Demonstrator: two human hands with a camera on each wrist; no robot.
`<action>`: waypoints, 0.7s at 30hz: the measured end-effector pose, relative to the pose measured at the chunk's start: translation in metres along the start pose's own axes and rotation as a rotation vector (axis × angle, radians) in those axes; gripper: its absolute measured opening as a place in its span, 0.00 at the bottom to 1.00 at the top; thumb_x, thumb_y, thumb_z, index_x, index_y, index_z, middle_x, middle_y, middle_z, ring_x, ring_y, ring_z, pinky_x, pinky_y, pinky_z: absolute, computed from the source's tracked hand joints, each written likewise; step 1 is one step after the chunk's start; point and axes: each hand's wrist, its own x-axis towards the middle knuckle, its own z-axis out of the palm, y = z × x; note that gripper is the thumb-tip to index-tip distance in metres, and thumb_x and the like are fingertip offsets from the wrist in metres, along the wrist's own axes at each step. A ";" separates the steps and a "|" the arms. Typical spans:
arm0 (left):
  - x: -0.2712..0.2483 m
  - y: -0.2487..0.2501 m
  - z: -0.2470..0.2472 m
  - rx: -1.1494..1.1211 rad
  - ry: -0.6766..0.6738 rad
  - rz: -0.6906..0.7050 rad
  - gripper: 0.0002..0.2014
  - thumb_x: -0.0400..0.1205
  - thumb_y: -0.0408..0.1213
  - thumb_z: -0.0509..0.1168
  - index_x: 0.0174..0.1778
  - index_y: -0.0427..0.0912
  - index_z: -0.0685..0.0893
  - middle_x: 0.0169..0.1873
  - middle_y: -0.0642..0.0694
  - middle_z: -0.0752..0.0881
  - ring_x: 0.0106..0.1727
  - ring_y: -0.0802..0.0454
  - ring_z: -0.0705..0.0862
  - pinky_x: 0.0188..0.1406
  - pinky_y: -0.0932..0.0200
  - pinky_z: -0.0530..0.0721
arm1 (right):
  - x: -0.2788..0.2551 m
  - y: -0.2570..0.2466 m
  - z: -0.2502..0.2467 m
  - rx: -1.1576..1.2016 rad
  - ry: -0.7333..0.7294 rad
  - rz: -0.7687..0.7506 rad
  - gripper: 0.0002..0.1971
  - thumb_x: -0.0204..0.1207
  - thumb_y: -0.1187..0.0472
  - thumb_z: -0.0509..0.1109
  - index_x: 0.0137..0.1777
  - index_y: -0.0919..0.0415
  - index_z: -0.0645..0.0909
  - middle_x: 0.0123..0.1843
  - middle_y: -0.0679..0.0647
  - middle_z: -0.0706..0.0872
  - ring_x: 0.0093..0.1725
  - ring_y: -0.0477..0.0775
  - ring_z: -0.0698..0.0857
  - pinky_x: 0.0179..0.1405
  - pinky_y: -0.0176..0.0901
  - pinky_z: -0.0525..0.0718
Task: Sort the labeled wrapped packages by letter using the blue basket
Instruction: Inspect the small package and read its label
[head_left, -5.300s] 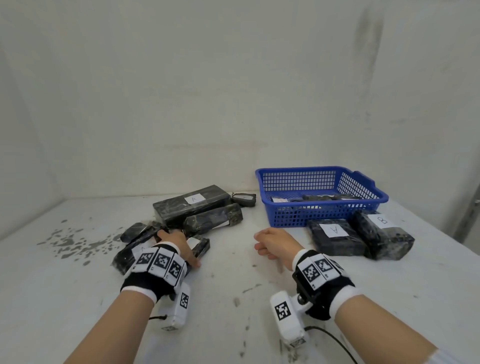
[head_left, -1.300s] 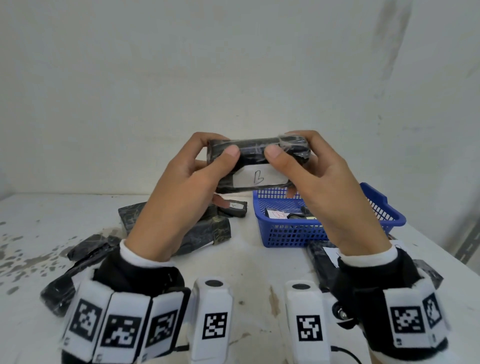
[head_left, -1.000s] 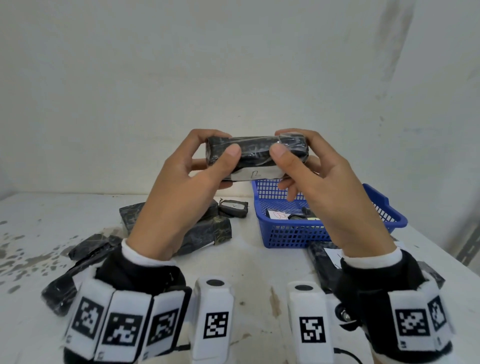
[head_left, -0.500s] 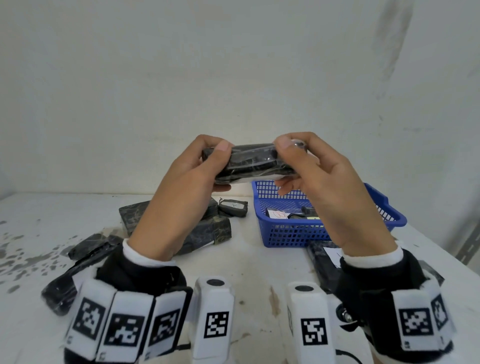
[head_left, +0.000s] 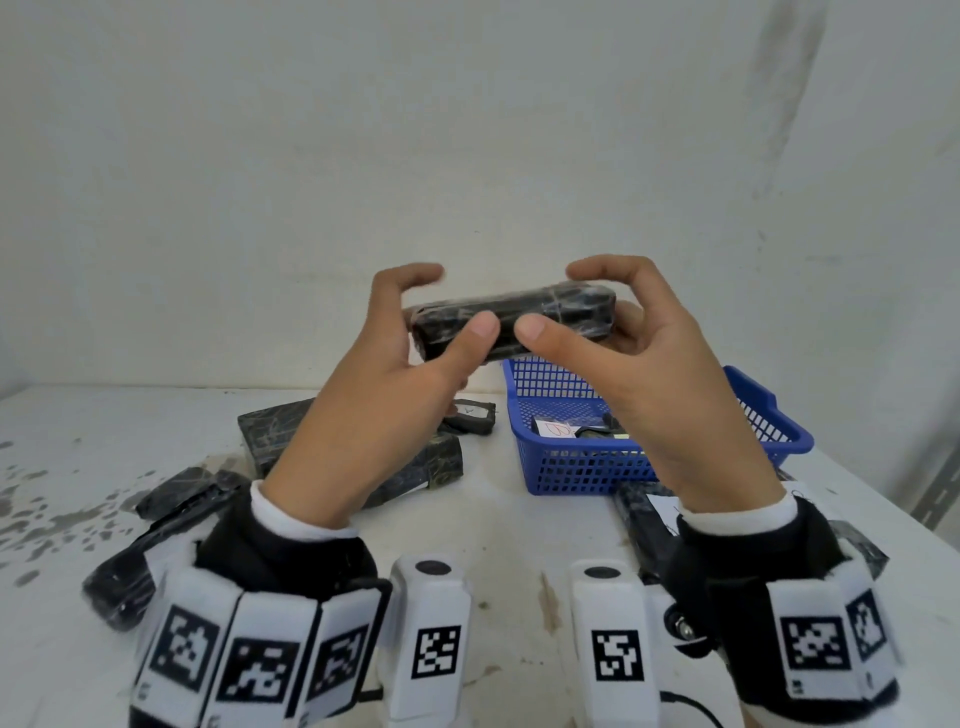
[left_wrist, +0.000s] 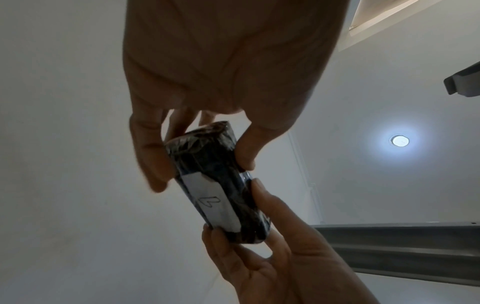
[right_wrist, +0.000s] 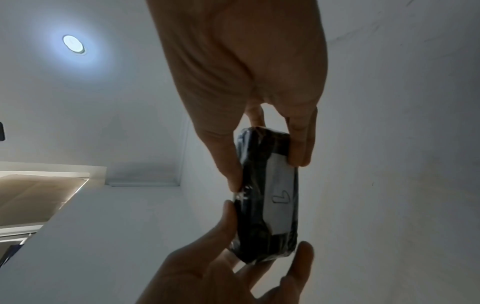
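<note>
I hold one black wrapped package (head_left: 511, 322) in the air with both hands, above the table and in front of the blue basket (head_left: 587, 470). My left hand (head_left: 452, 304) pinches its left end and my right hand (head_left: 556, 300) its right end, thumbs on the near side. Both index fingers are lifted off the top. In the head view its white label is hidden. The wrist views show the label (left_wrist: 210, 202) on the underside of the package (right_wrist: 267, 195). Inside the basket lies a package labelled B (head_left: 558, 430).
Several black wrapped packages (head_left: 270, 426) lie in a loose pile on the left of the white table (head_left: 493, 530), one small one (head_left: 470, 415) beside the basket. Two more packages (head_left: 644, 514) lie in front of the basket, partly behind my right wrist. A wall stands close behind.
The package has been rolled in my fingers: its label, which faced me and read B, has turned underneath. Both index fingers have lifted off the top.
</note>
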 end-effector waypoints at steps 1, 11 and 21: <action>0.000 0.000 -0.001 0.001 0.013 -0.003 0.27 0.77 0.55 0.67 0.72 0.63 0.67 0.59 0.62 0.84 0.47 0.55 0.89 0.52 0.61 0.82 | 0.000 0.001 -0.001 -0.006 0.007 0.012 0.29 0.60 0.45 0.81 0.63 0.43 0.79 0.55 0.46 0.91 0.46 0.45 0.91 0.50 0.37 0.88; 0.000 0.003 -0.006 -0.126 0.029 0.001 0.25 0.79 0.43 0.69 0.72 0.60 0.72 0.42 0.59 0.88 0.44 0.57 0.90 0.50 0.60 0.84 | 0.004 0.000 -0.005 0.083 -0.006 0.082 0.31 0.76 0.57 0.77 0.79 0.45 0.73 0.60 0.51 0.92 0.48 0.49 0.93 0.61 0.46 0.86; 0.006 0.001 -0.012 -0.330 -0.004 -0.027 0.19 0.86 0.35 0.59 0.74 0.47 0.75 0.48 0.40 0.92 0.43 0.39 0.92 0.55 0.48 0.89 | 0.002 -0.005 -0.008 0.156 -0.046 0.062 0.17 0.82 0.61 0.71 0.69 0.47 0.80 0.49 0.60 0.89 0.33 0.54 0.87 0.30 0.41 0.83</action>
